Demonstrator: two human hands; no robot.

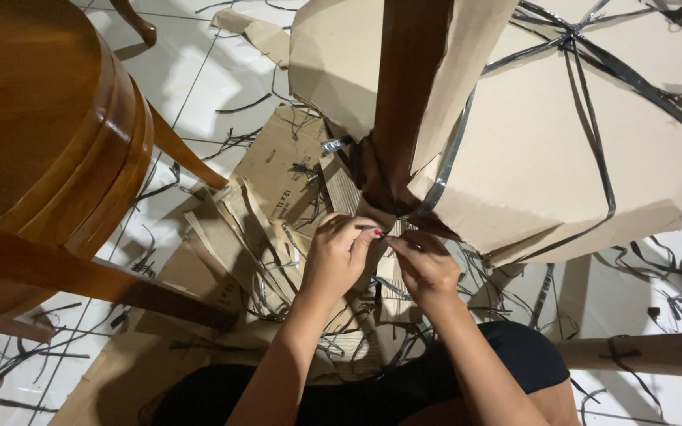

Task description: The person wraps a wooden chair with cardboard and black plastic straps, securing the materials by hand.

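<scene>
Over a white tiled floor point(222, 63) littered with torn cardboard point(278, 170) and cut strap ends, both hands meet at the low edge of a cardboard-wrapped chair point(546, 150), just where one bare dark leg point(404, 87) comes out of the wrapping. The left hand point(339, 256) is curled narrow, thumb and forefinger pinched together on a bit of grey strap point(593, 118); its nails are painted red. The right hand point(426, 264) sits just beside it, fingertips touching the left's, also pinched tight on the same strap end, though whether it grips strap or a small clip cannot be told. The strap runs up from the hands across the wrapping and crosses other bands at a knot near the top edge of the view. An unwrapped wooden chair point(49, 134), glossy and brown, fills the left side, its legs reaching down and right toward the scrap pile. Flattened box pieces lie under the forearms, touching the person's dark shorts point(507, 347) at the bottom edge. A cardboard-wrapped bar point(641, 351) lies at the right edge, well apart from the hands.
</scene>
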